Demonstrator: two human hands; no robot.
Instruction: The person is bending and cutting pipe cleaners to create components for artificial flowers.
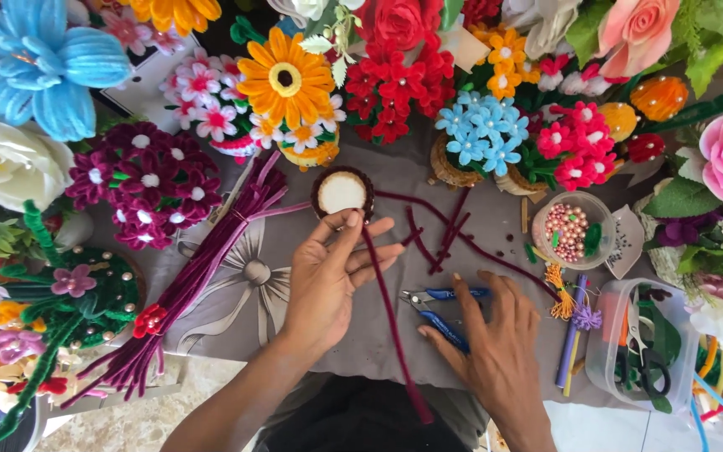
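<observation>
My left hand (332, 272) holds up a small round disc (341, 192) with a cream centre and a dark maroon fuzzy rim, pinched at its lower edge by thumb and fingers. A maroon pipe cleaner (391, 322) runs from the disc down towards me. My right hand (495, 343) rests palm down on the grey cloth (253, 310), fingers touching the blue-handled pliers (441, 305).
A bundle of maroon pipe cleaners (194, 280) lies at left. Loose maroon pieces (445, 234) lie in the middle. A clear cup of pink beads (569, 230), a plastic box with scissors (646, 343) and small tassels (571, 310) sit right. Handmade pipe-cleaner flowers (286, 79) ring the workspace.
</observation>
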